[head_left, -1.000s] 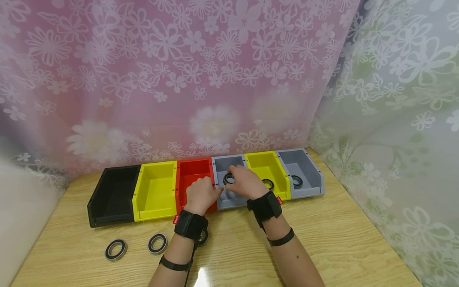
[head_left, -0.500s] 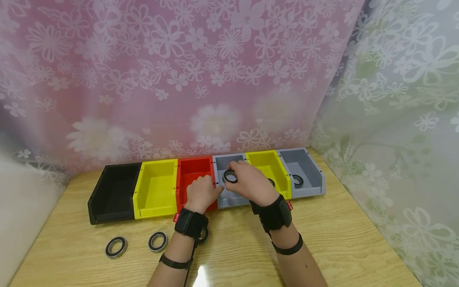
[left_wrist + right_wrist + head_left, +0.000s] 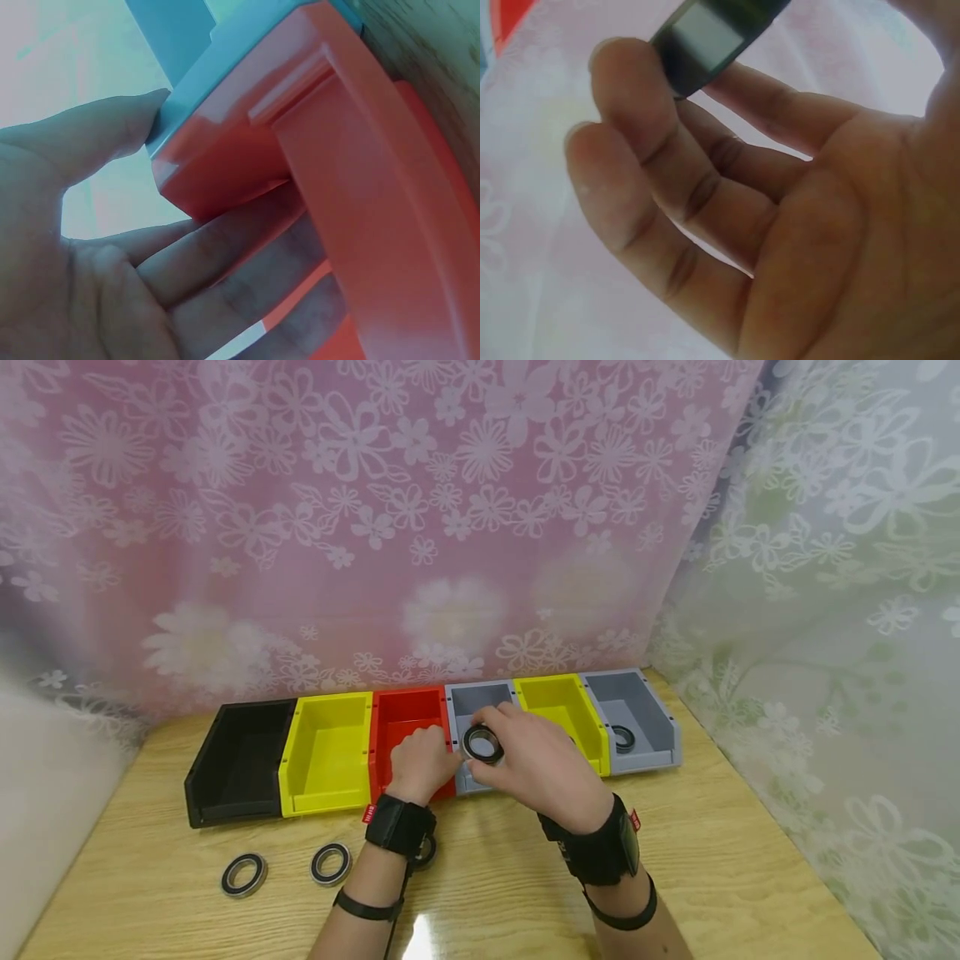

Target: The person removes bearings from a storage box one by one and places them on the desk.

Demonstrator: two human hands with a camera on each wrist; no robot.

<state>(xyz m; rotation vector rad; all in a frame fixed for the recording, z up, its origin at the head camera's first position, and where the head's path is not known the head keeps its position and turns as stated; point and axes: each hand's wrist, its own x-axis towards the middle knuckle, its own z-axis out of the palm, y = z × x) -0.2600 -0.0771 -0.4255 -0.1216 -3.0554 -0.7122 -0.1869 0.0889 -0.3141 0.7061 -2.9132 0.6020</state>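
In the head view my right hand (image 3: 546, 764) holds a ball bearing (image 3: 471, 742) by its edge, above the left grey bin (image 3: 480, 695). The right wrist view shows part of that bearing (image 3: 754, 28) at the fingertips, with two other fingers curled free of it. My left hand (image 3: 422, 764) is at the red bin (image 3: 408, 702). Seen from the left wrist, its thumb presses the grey rim (image 3: 191, 101) while its fingers reach round the red wall (image 3: 225, 165), so the joined walls are gripped between them.
Left of the red bin stand a yellow bin (image 3: 326, 806) and a black bin (image 3: 232, 817). Bearings lie on the wooden table (image 3: 510, 877), one partly behind my left wrist. Right of my hand are another yellow bin (image 3: 547, 683) and a grey bin (image 3: 611, 678) holding a bearing (image 3: 631, 742).
My right hand has drawn back slightly toward me and turned, with the bearing tilted to show more of its face. The left hand stays where it was.
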